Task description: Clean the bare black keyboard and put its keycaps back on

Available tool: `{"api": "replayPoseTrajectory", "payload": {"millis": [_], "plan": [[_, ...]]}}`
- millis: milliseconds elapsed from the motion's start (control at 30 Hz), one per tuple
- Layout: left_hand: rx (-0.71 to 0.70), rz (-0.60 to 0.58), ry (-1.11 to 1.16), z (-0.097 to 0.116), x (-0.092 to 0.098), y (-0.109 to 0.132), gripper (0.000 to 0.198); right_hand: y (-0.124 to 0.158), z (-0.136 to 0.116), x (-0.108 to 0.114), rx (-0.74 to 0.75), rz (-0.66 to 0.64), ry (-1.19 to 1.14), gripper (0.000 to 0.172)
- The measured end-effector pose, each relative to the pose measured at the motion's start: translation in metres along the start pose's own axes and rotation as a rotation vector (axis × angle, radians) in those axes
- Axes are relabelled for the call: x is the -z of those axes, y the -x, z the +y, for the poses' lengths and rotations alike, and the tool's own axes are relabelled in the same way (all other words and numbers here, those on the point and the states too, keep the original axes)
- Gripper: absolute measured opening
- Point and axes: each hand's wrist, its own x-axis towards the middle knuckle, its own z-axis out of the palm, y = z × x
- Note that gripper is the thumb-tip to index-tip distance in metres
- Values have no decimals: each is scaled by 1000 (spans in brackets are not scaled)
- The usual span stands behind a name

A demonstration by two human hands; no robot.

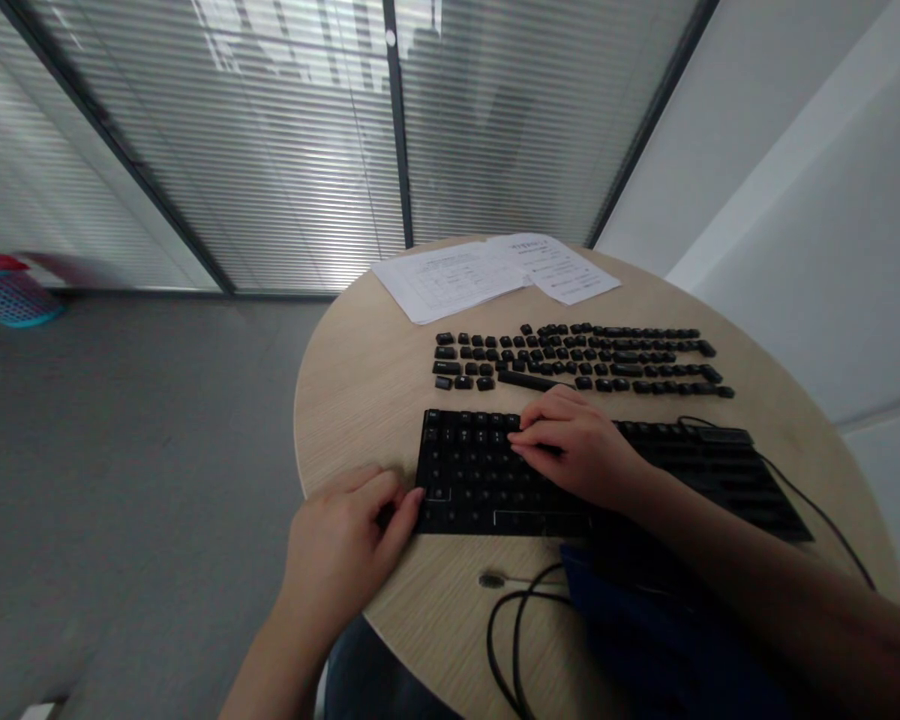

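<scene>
A black keyboard (480,480) lies on a round wooden table (360,390), with many of its keycaps off. Several loose black keycaps (577,358) are laid out in rows just beyond it. My left hand (345,540) rests at the keyboard's near left corner, fingers curled against its edge. Over the keyboard's upper middle, my right hand (577,445) has its fingers pressed together on the keys; whether a keycap sits under the fingertips is hidden.
Printed paper sheets (487,272) lie at the table's far edge. The keyboard's black cable (521,620) loops near the front edge, and a dark blue thing (645,640) lies under my right forearm. Glass walls with blinds stand behind; a coloured basket (7,290) sits on the floor at left.
</scene>
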Motion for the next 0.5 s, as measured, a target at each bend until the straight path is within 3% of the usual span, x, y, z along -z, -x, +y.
{"api": "replayPoseTrajectory", "payload": {"millis": [500], "plan": [[45,-28,-19,-1,-1,0,40,-1,1,-2,-62,-80,-82,10]]}}
